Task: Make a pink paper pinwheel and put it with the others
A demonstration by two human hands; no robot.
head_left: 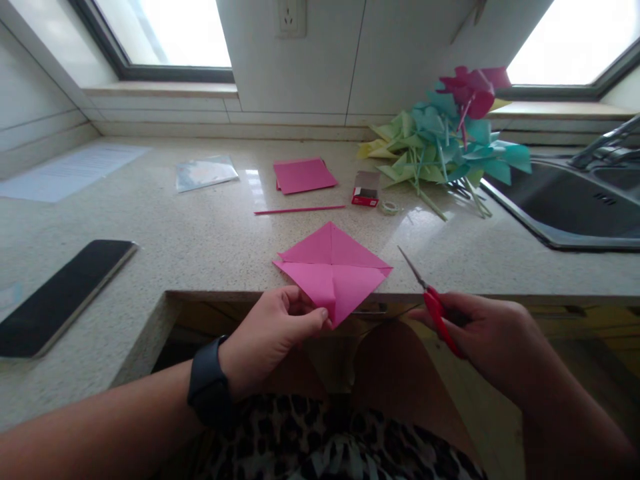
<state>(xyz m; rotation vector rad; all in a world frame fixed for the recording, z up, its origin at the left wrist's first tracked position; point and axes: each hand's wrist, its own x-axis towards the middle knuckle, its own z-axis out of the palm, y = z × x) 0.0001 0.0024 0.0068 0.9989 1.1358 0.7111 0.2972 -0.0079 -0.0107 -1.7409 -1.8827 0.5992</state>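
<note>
Left hand [273, 330]: thumb and fingers pinched shut on the near corner of the paper [333, 270], a pink folded square resting at the counter [200, 247] edge and partly overhanging it. Judged light, thin, limp away from its creases and easily torn; best gripped at a folded corner. Right hand [487, 333]: closed round the handles of the scissors [430, 300], tip aimed up beside the paper, not touching it.

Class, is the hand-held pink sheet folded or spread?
Spread: pink sheet shows an open diamond with crossing creases; left hand pinches its near corner.
</note>
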